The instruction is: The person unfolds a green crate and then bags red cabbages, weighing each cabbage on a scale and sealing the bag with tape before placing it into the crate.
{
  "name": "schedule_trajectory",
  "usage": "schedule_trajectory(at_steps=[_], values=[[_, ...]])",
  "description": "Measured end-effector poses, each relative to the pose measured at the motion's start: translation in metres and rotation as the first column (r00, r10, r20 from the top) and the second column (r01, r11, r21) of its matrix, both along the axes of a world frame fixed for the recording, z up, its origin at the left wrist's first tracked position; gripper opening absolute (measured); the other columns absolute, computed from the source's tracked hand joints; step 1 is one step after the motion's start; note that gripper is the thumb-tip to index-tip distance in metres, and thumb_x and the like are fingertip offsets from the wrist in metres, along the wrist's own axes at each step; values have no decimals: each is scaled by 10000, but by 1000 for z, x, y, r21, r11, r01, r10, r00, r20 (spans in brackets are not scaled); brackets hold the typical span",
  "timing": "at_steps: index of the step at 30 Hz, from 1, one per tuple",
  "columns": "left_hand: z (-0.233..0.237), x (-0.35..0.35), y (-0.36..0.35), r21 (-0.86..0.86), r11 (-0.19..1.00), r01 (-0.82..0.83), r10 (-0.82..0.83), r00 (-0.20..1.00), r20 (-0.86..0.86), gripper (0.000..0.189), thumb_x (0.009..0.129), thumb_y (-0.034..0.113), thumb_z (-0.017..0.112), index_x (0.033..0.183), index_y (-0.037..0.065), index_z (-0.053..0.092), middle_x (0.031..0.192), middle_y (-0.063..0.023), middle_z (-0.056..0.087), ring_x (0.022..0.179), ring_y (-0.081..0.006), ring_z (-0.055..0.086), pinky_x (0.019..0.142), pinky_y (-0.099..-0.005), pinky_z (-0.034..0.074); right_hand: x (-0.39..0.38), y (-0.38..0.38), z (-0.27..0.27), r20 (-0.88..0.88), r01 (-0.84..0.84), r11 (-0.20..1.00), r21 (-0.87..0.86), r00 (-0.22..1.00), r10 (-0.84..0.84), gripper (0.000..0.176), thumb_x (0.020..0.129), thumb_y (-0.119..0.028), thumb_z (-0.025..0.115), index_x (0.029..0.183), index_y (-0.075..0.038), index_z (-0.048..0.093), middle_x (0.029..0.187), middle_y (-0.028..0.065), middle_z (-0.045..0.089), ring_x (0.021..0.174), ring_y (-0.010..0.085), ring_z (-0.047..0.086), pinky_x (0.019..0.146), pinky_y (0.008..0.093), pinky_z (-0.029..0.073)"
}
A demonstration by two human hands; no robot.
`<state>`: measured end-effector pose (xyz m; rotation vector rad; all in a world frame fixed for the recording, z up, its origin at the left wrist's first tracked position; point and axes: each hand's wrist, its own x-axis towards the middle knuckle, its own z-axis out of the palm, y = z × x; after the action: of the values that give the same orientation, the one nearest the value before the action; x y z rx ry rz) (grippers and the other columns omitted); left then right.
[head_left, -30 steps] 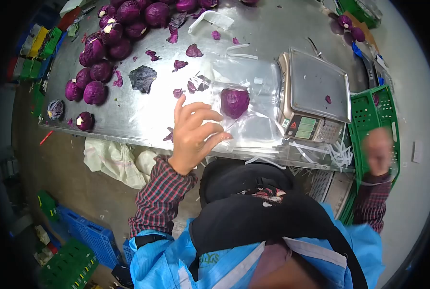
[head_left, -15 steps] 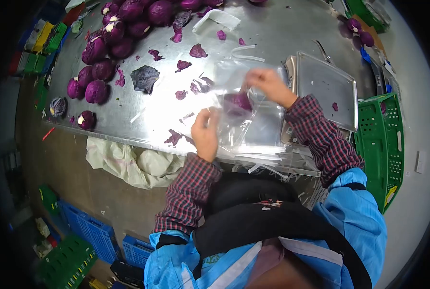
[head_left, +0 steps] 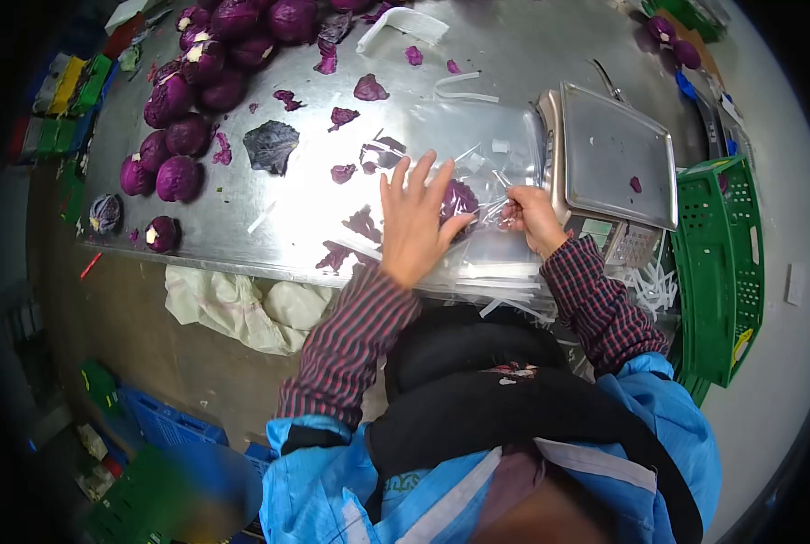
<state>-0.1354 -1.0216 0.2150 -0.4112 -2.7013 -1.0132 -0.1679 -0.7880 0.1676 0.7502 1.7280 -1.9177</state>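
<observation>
A red cabbage lies inside a clear plastic bag near the front of the metal table. My left hand has its fingers spread, its palm facing down just left of the cabbage, the thumb touching or almost touching it. To the right, my right hand pinches the gathered end of the bag between thumb and fingers. Under and in front of the hands is a stack of flat clear bags. Beside my right hand stands a weighing scale with a scrap of purple leaf on its pan.
Several red cabbages are heaped at the left of the metal table. Loose leaves and white strips lie scattered about. A green crate stands right of the scale. A whitish sack sits below the table edge.
The raised bag with the cabbage is now down on the table. My left hand has opened and spread beside the cabbage. My right hand has come lower, toward me, gripping the bag's end.
</observation>
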Motion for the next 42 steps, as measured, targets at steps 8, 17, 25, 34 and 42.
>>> schedule_trajectory(at_steps=[8, 17, 25, 34, 42], values=[[-73, -25, -1, 270, 950, 154, -236, 924, 302, 700, 764, 462, 714, 1282, 49, 488, 1132, -180, 558, 993, -332, 567, 857, -411, 458, 12, -37, 9, -308, -253, 459, 852, 469, 828, 590, 873, -352, 601, 1345, -39, 438, 1312, 184, 489, 1118, 312, 538, 947, 394, 440], [4, -45, -23, 769, 334, -545, -835, 207, 509, 548, 981, 452, 396, 1361, 57, 401, 1273, -76, 541, 1160, -199, 528, 993, -390, 423, 15, -31, 90, -341, -415, 907, 76, 844, 414, 734, 845, -502, 636, 1385, -51, 428, 1218, 120, 543, 1025, 204, 551, 790, 351, 508], [96, -42, 120, 844, 340, -415, -858, 229, 459, 497, 938, 342, 501, 1328, 51, 402, 1193, -193, 541, 900, -365, 644, 620, -443, 601, 42, 68, 138, -631, -266, 948, -176, 769, 99, 1061, 694, -532, 767, 1463, -46, 221, 1434, 185, 335, 1331, 290, 340, 1097, 396, 313], [94, -104, 272, 870, 461, -177, -818, 295, 494, 788, 933, 665, 258, 1475, 94, 237, 1493, -100, 306, 1356, -247, 305, 1094, -467, 257, -5, 247, 117, -571, 222, 969, -110, 784, -244, 697, 777, -436, 725, 1272, -22, 465, 1171, 145, 576, 1022, 195, 598, 850, 311, 511], [60, -128, 268, 577, 813, 81, -505, 590, 630, 837, 914, 620, 417, 1475, 37, 203, 1530, -164, 204, 1414, -307, 192, 1130, -457, 165, -20, 313, 95, -563, 200, 782, 590, 796, 221, 733, 781, -390, 732, 1343, -22, 438, 1343, 164, 439, 1077, 261, 558, 918, 333, 459]])
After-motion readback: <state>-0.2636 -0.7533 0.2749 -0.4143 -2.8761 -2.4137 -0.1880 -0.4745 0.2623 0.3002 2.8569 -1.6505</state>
